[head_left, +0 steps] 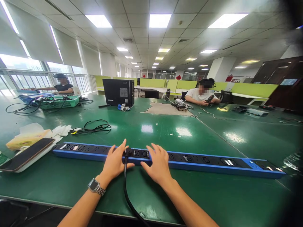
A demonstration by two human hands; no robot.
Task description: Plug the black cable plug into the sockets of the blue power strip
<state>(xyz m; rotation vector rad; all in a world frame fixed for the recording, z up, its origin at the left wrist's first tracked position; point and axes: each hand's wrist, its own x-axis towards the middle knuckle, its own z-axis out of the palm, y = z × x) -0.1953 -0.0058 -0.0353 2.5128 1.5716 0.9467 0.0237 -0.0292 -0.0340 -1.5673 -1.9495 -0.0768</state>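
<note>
Resting flat on a long blue power strip (165,159), both hands bracket a black plug (128,152) seated in one of its sockets. The left hand (115,162), with a metal wristwatch (95,186) on its wrist, lies with fingers spread and its thumb touching the plug; it grips nothing. The right hand (158,164) is likewise relaxed and open, palm down on the strip just beside the plug, holding nothing. The plug's black cable (126,192) runs straight back toward the person and off the near table edge.

Judging from this, doing the step well calls for one hand pinning the strip down while the other takes the plug by its body, not the cable, and moves it straight along the socket's axis; a sideways pull could lift or skew the light strip.

The strip lies lengthwise across a glossy green table (165,195), which mirrors the ceiling lights. At left sit a smartphone (27,154) on a white slab, white tissues (60,130) and a loose coil of black cable (96,126). Farther back stand a black computer tower (118,92) and a green basket (60,101) full of cables. Two other people sit at far tables, one by the windows at left, one at right. The room is an open office with lime-green partitions and panel lights overhead.
</note>
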